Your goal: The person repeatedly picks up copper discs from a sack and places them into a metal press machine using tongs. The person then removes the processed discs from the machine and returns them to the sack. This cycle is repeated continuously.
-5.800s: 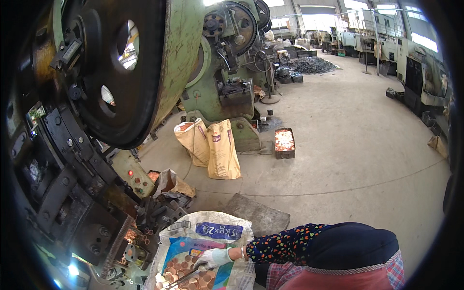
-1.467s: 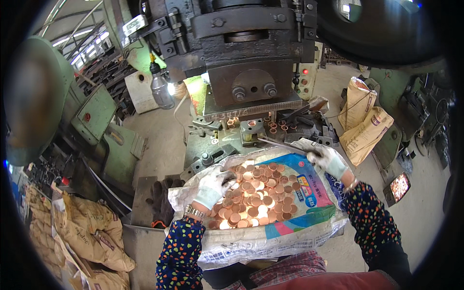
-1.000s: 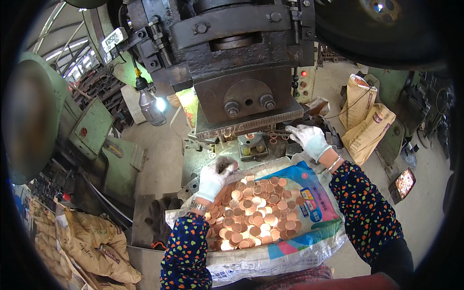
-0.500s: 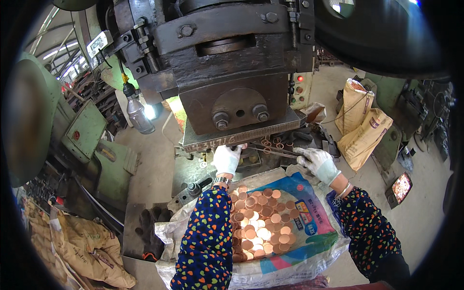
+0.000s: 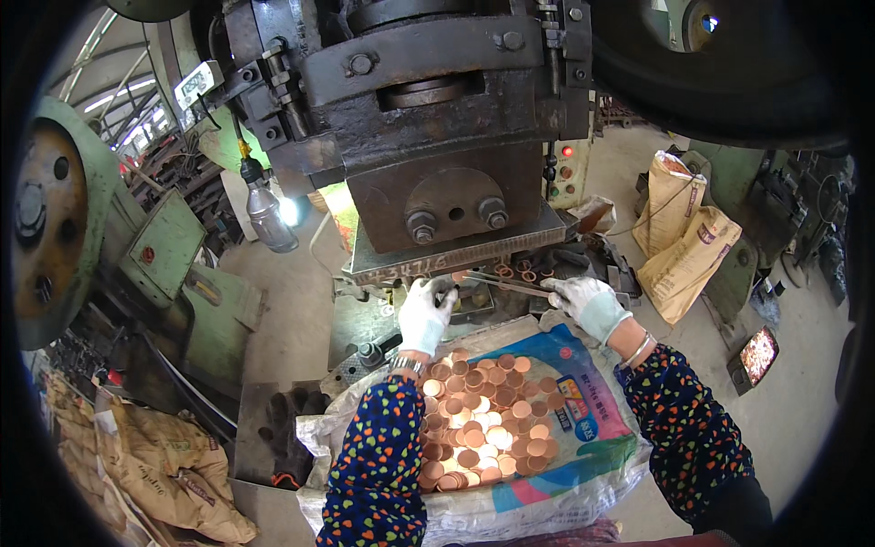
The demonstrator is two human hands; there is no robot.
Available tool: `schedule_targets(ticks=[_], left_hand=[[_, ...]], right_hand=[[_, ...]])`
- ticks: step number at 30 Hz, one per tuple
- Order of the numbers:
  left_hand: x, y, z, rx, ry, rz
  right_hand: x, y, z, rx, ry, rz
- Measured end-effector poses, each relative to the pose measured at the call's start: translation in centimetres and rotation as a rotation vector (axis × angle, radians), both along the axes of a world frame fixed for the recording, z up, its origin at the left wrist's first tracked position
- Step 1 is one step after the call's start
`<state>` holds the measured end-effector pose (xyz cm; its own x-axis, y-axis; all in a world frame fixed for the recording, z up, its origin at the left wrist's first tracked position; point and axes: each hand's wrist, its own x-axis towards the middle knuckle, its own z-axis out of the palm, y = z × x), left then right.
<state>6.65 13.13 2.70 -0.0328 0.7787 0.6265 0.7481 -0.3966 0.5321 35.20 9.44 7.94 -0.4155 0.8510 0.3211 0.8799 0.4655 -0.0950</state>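
Note:
My right hand [image 5: 591,306], in a white glove, is closed on a pair of long thin metal tongs [image 5: 510,283]. The tongs point left beneath the press's heavy upper block [image 5: 447,201]; a small copper-coloured piece shows near their tips. In front of the block's lower plate [image 5: 456,253], my left hand [image 5: 426,316], also gloved, has thumb and fingers a little apart, with dark fingertips and nothing visible between them. Just nearer to me lies a pile of round copper discs [image 5: 492,415] on a printed plastic sack [image 5: 592,447].
Several copper rings [image 5: 526,272] lie right of the die area. A bottle-shaped lamp [image 5: 269,219] hangs at the left. Brown paper sacks [image 5: 688,260] stand on the floor at right, more sacks [image 5: 173,456] at lower left. Dark gloves [image 5: 290,419] rest beside the plastic sack.
My left hand has drawn back from under the plate's edge toward the discs, its fingers loosening. My right hand and the tongs have shifted slightly left.

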Motion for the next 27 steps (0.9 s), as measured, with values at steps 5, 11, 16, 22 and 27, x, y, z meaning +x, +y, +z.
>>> schedule_targets(ticks=[5, 11, 16, 22, 27], left_hand=[[-2.7, -5.3, 0.5, -0.406, 0.051, -0.352], [-5.4, -14.1, 0.2, -0.535, 0.628, -0.271], [-6.4, -16.3, -2.3, -0.565, 0.510, -0.236], [-7.3, -15.6, -4.8, -0.524, 0.339, -0.301], [-7.0, -15.5, -5.8, -0.450, 0.503, -0.204]], right_hand=[[-0.9, -1.1, 1.1, -0.035, -0.080, -0.010], [-1.7, -4.2, 0.9, 0.018, -0.031, -0.015], [-2.7, -5.5, 0.7, 0.198, 0.012, 0.129], [-4.1, -13.3, -2.0, -0.154, 0.237, 0.357], [-2.8, -17.1, -5.6, -0.561, 0.454, 0.138]])
